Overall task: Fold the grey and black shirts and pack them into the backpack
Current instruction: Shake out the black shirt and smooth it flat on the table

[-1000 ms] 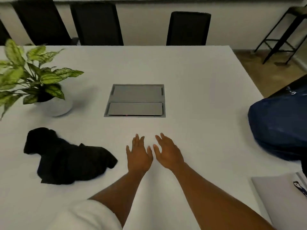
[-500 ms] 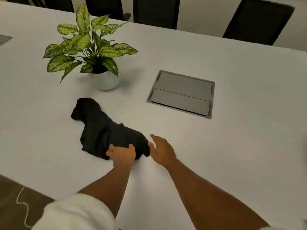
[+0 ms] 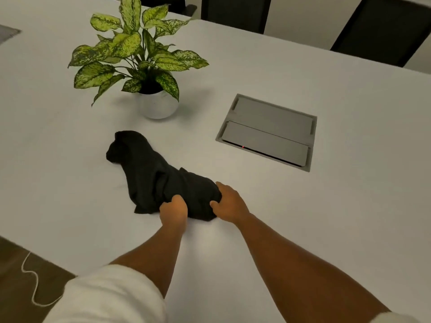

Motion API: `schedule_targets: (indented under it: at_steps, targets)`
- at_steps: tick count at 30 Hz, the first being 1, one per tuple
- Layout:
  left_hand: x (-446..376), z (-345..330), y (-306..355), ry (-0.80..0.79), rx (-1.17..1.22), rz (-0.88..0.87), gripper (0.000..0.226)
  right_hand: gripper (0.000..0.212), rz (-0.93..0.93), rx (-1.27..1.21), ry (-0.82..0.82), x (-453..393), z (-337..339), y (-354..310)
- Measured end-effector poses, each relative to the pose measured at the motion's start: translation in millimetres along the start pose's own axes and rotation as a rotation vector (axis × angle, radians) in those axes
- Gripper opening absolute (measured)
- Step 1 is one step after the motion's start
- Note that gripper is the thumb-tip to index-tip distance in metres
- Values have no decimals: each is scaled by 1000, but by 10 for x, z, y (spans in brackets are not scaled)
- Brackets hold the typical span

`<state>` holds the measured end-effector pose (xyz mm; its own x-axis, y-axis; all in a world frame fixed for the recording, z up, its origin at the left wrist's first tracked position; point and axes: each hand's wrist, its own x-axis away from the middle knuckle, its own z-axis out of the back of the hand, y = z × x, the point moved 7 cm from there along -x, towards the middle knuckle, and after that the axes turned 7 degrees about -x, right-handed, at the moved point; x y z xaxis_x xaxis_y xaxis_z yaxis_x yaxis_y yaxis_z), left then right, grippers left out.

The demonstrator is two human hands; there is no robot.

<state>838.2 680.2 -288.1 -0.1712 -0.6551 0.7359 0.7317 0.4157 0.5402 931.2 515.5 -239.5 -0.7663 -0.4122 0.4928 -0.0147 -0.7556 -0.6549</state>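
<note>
Both hands are on the crumpled black fabric shirt (image 3: 161,176), which lies bunched in a dark heap on the wide white table (image 3: 303,206), toward its near left part. The left hand (image 3: 173,209) is curled into the near edge of the cloth, its fingers (image 3: 175,198) tucked into the fabric and gripping a fold of it. The right hand (image 3: 229,202) sits at the shirt's right end, thumb on the near side and fingers (image 3: 221,185) laid over the far side, closing on that bunched end. The two hands are near each other, with a lump of black cloth between them. The rest of the shirt trails away to the far left, ending in a rounded bundle. Just beyond that far end stands a green variegated leafy plant (image 3: 137,52) in a round white pot (image 3: 157,106), apart from the cloth. To the right of the plant, a grey rectangular hatch panel (image 3: 268,131) is set flush into the tabletop, well clear of the shirt, with a tiny red light on its near edge. Dark chairs (image 3: 382,26) line the far side of the table. A rolled white sleeve (image 3: 109,297) covers the left upper arm, and both forearms are bare. On the brown floor at lower left, a thin white cord (image 3: 30,283) snakes along.
</note>
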Motion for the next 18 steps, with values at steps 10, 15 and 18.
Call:
schedule_targets:
  at_steps: [10, 15, 18]
  targets:
    - [969, -707, 711, -434, -390, -518, 24, 51, -243, -441, 147, 243, 992, -60]
    - [1664, -1158, 952, -669, -562, -674, 38, 55, -410, -1095, 306, 615, 1540, 354]
    - [2132, -1376, 1062, -791, -639, -758, 34, 60, -420, -1200, 402, 845, 1874, 558]
